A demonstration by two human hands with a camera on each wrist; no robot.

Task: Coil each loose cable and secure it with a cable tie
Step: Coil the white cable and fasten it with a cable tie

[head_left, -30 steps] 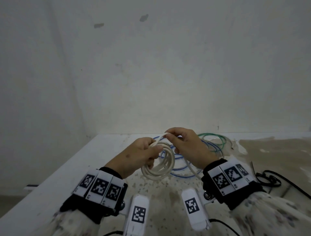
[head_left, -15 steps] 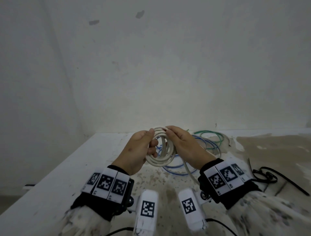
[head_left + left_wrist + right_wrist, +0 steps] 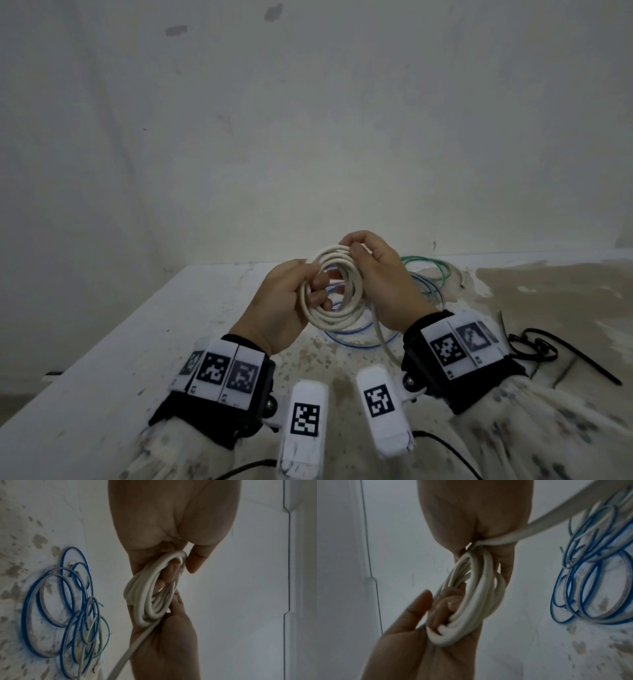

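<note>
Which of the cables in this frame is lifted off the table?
The thick white cable, coiled and held between the left hand and right hand. The thin blue cable and green cable lie loose on the table.

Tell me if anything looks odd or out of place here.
The table is stained and blotchy. A loose tail trails from the white cable coil held in both hands. Blue, grey and green wires lie tangled, untied.

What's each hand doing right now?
Left hand: fingers curled through the coiled off-white round cable, gripping it.
Right hand: pinching the same coil's top.
</note>
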